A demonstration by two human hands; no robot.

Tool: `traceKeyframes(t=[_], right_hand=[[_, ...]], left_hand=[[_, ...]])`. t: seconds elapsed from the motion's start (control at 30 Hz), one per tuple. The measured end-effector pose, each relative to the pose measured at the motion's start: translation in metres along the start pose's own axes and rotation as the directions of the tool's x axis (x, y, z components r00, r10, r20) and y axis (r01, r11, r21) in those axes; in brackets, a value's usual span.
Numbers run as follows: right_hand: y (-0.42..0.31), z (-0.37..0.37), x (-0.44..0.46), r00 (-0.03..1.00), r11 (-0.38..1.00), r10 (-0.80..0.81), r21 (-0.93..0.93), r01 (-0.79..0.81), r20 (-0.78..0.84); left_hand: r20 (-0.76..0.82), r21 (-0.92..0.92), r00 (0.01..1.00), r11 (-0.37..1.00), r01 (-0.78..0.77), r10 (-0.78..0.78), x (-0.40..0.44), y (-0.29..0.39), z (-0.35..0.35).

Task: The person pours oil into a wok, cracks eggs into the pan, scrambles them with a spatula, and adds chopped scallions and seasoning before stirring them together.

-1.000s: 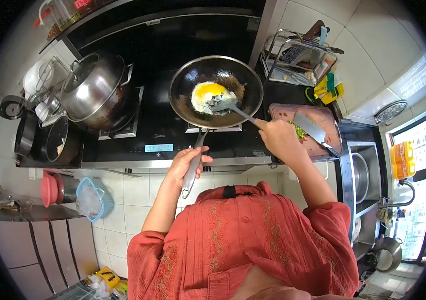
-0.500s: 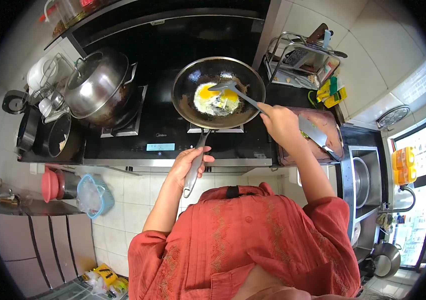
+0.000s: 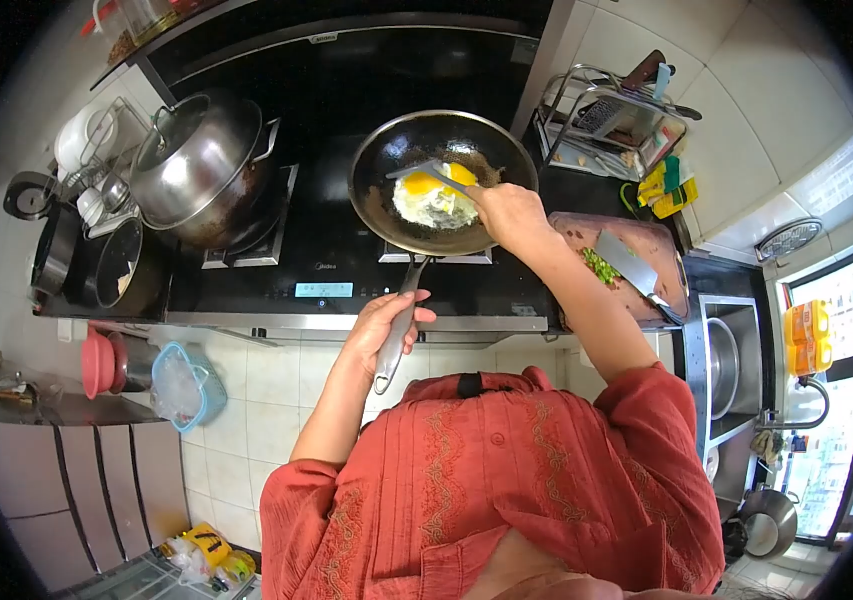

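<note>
A dark wok (image 3: 376, 200) sits on the right burner, its handle pointing toward me. My left hand (image 3: 384, 325) is closed round that grey handle. Inside the wok lies an egg (image 3: 436, 200) with white edges and yellow yolk. My right hand (image 3: 508, 212), over the wok's right rim, grips a grey spatula (image 3: 443, 178). The spatula's blade is at the egg's upper left edge. Right of the wok, a cutting board (image 3: 661, 240) bears a cleaver (image 3: 626, 262) and chopped greens (image 3: 599, 266).
A large lidded steel pot (image 3: 196, 170) stands on the left burner, with a smaller dark pan (image 3: 126, 270) beside it. At the back right is a knife rack (image 3: 586, 115), near a yellow-green packet (image 3: 668, 188). The sink (image 3: 736, 350) is at far right.
My right hand has moved left and up over the wok, and the spatula's blade has shifted to the egg's upper left. My left hand keeps its hold on the handle.
</note>
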State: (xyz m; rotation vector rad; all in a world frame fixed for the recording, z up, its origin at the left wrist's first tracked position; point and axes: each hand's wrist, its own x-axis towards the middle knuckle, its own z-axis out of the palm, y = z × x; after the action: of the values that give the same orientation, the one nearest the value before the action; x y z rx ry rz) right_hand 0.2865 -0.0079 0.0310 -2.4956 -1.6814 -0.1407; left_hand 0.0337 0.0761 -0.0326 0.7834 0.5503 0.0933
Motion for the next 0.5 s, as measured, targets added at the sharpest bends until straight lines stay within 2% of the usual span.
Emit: traceKeyframes(t=[0.17, 0.27, 0.4, 0.5], right_hand=[[0.006, -0.032, -0.006, 0.998, 0.999, -0.027, -0.046, 0.024, -0.049], [-0.004, -0.057, -0.028, 0.989, 0.998, 0.048, 0.037, -0.044, -0.140], [-0.002, -0.068, -0.058, 0.996, 0.992, 0.037, 0.122, -0.027, -0.082], [-0.002, -0.082, -0.079, 0.998, 0.994, 0.054, 0.099, -0.050, -0.030]], left_hand=[[0.010, -0.015, 1.000, 1.000, 0.010, -0.010, 0.001, 0.000, -0.001], [0.011, -0.014, 1.000, 1.000, 0.011, -0.011, 0.001, 0.001, 0.000], [0.008, -0.024, 1.000, 0.999, 0.022, -0.022, 0.007, 0.002, 0.005], [0.004, -0.042, 1.000, 0.999, 0.018, -0.018, 0.013, -0.004, 0.010]])
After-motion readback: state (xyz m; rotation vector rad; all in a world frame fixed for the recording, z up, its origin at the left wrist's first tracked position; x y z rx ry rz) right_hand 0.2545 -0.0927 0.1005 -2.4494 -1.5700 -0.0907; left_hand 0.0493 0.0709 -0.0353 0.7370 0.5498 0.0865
